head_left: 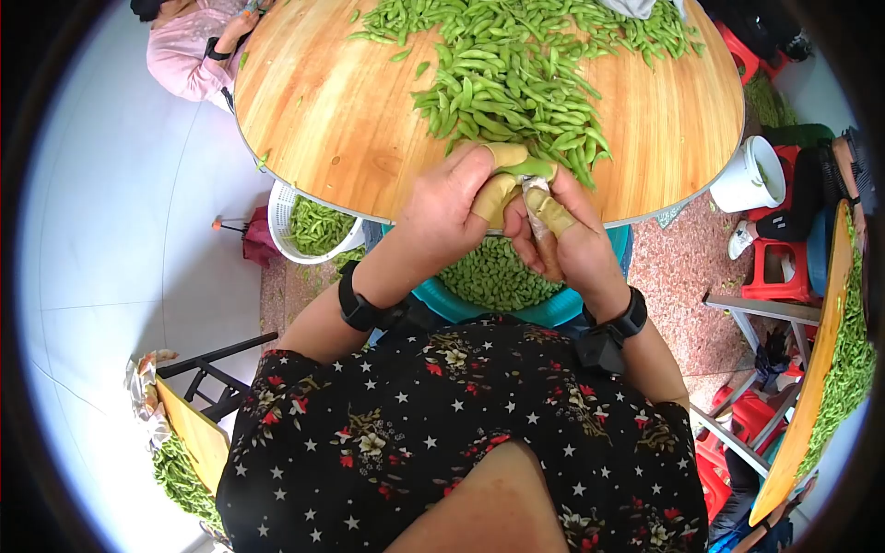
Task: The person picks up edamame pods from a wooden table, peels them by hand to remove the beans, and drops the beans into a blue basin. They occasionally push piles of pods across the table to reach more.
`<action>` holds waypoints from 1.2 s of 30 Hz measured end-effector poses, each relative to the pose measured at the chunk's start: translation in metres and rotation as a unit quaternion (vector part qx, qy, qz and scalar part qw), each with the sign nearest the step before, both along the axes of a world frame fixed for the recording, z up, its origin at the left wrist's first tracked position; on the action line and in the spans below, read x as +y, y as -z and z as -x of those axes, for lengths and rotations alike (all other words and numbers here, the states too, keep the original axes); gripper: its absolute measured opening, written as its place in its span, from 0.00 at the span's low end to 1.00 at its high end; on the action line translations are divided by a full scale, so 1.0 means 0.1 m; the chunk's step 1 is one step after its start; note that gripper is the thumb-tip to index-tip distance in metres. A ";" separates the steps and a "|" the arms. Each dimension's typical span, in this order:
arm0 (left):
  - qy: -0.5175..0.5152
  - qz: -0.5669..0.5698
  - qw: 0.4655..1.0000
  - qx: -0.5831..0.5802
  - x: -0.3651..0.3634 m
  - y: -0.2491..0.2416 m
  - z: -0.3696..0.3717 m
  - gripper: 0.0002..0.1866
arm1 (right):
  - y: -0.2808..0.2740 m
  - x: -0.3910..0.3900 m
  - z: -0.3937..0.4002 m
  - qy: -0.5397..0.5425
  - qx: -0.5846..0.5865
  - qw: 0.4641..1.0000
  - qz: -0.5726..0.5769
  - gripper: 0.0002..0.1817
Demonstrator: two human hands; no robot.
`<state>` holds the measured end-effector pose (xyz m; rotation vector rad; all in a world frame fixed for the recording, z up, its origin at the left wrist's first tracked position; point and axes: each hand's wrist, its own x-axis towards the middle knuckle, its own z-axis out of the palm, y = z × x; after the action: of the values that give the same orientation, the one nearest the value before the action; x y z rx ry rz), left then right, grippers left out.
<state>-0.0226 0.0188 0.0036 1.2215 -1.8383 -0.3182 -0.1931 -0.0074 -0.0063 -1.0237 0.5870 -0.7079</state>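
A green soybean pod (528, 170) is pinched between my two hands, over the near edge of the round wooden table (323, 101). My left hand (447, 198) grips it from the left, with yellowish covers on the thumb and forefinger. My right hand (576, 241) closes on its other end, a similar cover on the thumb and a whitish wrapping on a finger. Just beyond my fingertips begins a heap of pods (512, 83) on the table. Below my hands, a teal basin (433, 300) contains many shelled green beans (498, 274).
To the left stands a white basket (281, 217) of pods, with a dark red umbrella (261, 235) beside it. A person in a pink top (189, 51) sits at the table's far left. On the right are a white bucket (749, 175), red stools (779, 267) and another pod-covered table (834, 341).
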 end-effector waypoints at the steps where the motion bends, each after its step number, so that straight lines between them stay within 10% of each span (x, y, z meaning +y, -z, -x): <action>1: 0.000 -0.001 1.000 0.000 0.00 0.01 0.02 0.14 | 0.00 0.01 0.01 0.000 0.000 1.000 -0.001 0.15; 25: 0.068 -0.049 0.993 0.079 0.05 -0.01 -0.05 0.18 | -0.12 0.05 0.08 -0.018 -0.036 0.999 -0.031 0.15; 31: 0.070 0.131 0.988 -0.031 0.16 -0.03 -0.01 0.19 | -0.18 0.07 0.13 -0.035 -0.014 0.999 -0.007 0.15; 33: 0.111 -0.184 0.953 0.212 0.26 -0.08 0.01 0.19 | -0.19 0.03 0.14 -0.088 -0.073 0.987 -0.113 0.15; 34: 0.123 -0.353 0.801 0.467 0.27 -0.02 0.02 0.18 | -0.08 0.00 0.14 -0.110 -0.140 0.973 -0.148 0.15; 36: 0.145 -0.361 0.769 0.508 0.24 0.06 0.01 0.17 | -0.03 -0.05 0.15 -0.112 -0.137 0.971 -0.163 0.14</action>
<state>-0.0235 0.0429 -0.0025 0.8746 -0.8886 -1.6288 -0.2084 -0.0122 -0.0037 -0.6588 0.3258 -0.5184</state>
